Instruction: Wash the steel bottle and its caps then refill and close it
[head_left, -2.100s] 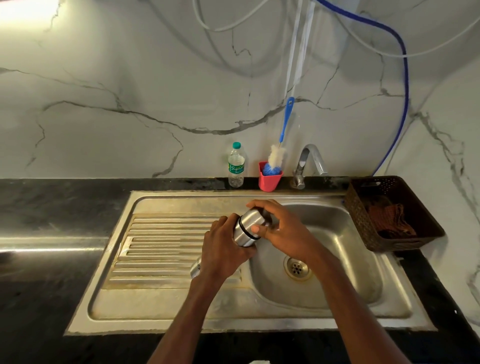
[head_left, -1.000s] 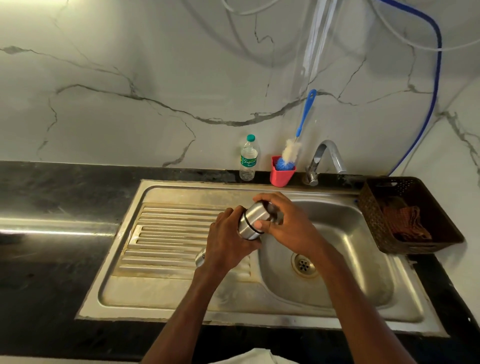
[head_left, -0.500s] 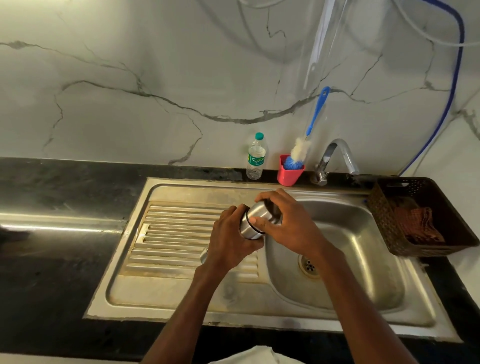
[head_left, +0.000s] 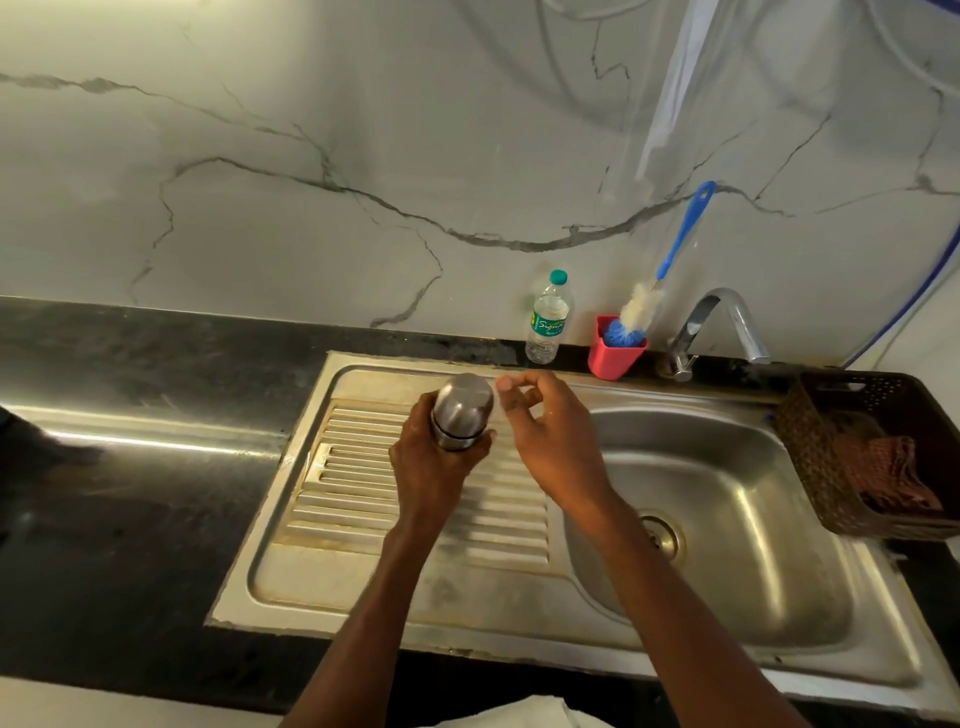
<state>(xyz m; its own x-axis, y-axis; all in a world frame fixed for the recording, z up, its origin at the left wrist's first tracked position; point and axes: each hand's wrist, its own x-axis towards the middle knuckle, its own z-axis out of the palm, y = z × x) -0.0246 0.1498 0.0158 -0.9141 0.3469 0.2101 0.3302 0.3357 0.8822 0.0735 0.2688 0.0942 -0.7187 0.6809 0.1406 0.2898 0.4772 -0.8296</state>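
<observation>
The steel bottle (head_left: 461, 410) stands upright over the ribbed drainboard (head_left: 363, 499), its steel cap on top. My left hand (head_left: 434, 462) grips the bottle's body from below and behind. My right hand (head_left: 545, 431) hovers just to the right of the cap, off the bottle, with its fingers loosely curled and nothing in them. The lower part of the bottle is hidden by my left hand.
The sink basin (head_left: 727, 519) with its drain lies to the right, under the tap (head_left: 722, 322). A plastic water bottle (head_left: 548, 319) and a red cup (head_left: 615, 348) holding a blue bottle brush stand at the back. A brown basket (head_left: 821, 457) with cloth sits at the right.
My right hand has let go of the cap and drawn off to the right. My left hand has brought the bottle upright and leftward, from the basin's edge to over the drainboard.
</observation>
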